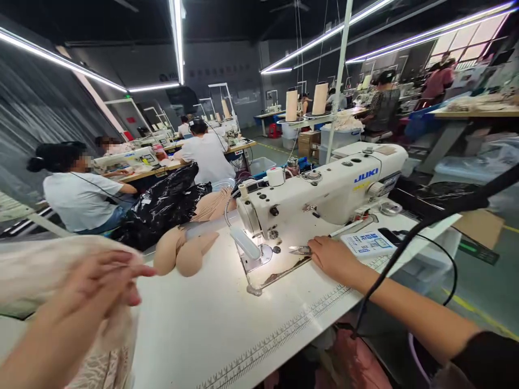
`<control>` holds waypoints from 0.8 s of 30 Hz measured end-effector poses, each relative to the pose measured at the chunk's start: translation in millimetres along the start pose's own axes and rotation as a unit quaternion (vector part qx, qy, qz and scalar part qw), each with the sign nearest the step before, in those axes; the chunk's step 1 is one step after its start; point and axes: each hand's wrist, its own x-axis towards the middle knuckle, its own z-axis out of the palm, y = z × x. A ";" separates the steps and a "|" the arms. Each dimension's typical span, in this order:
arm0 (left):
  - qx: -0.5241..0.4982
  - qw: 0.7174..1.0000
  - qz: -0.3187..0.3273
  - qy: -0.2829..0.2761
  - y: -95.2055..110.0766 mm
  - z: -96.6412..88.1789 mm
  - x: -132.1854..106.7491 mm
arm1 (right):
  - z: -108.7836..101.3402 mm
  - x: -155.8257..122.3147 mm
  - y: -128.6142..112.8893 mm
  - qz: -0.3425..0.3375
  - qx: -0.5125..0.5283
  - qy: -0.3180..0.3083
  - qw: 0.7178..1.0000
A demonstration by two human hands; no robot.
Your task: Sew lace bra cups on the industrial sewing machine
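My left hand (91,292), a little blurred, is at the left above the white table, with its fingers pinched on a pale beige lace-trimmed garment piece (28,265). Part of that cloth hangs below the hand, showing its lace. On the right, my right hand (330,258) rests on the table with its fingers closed around small scissors (299,250), whose blades point left toward the needle area. Between the hands stands a white sewing machine (300,197), its lamp lit over the needle plate (259,260). Beige molded cups (188,259) lie left of the machine.
A printed ruler (279,341) runs along the table's front edge. A white card (367,243) lies right of my right hand. A black cable (389,275) crosses in front of my right forearm. Black plastic bags (162,197) sit beyond the table. Other people work at machines behind.
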 end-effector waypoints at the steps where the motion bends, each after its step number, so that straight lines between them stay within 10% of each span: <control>1: -0.057 0.995 -0.039 -0.067 0.6 19.9 -7.0 | -1.6 -3.6 -1.6 0.006 0.001 -0.007 1.000; 4: -0.226 0.936 -0.134 -0.236 3.9 81.8 -25.7 | -7.2 -16.3 -8.4 -0.020 0.115 -0.054 0.992; 8: -0.360 0.866 -0.184 -0.295 7.9 131.6 -33.7 | -19.5 -29.2 -36.0 -0.097 0.392 -0.132 0.905; 18: -0.405 0.834 -0.176 -0.332 18.4 144.2 -39.7 | -0.6 -13.9 -133.3 -0.238 0.086 0.060 0.966; 24: -0.303 0.870 -0.160 -0.355 9.6 125.3 -39.3 | -2.8 -18.2 -128.7 -0.245 0.102 0.068 0.962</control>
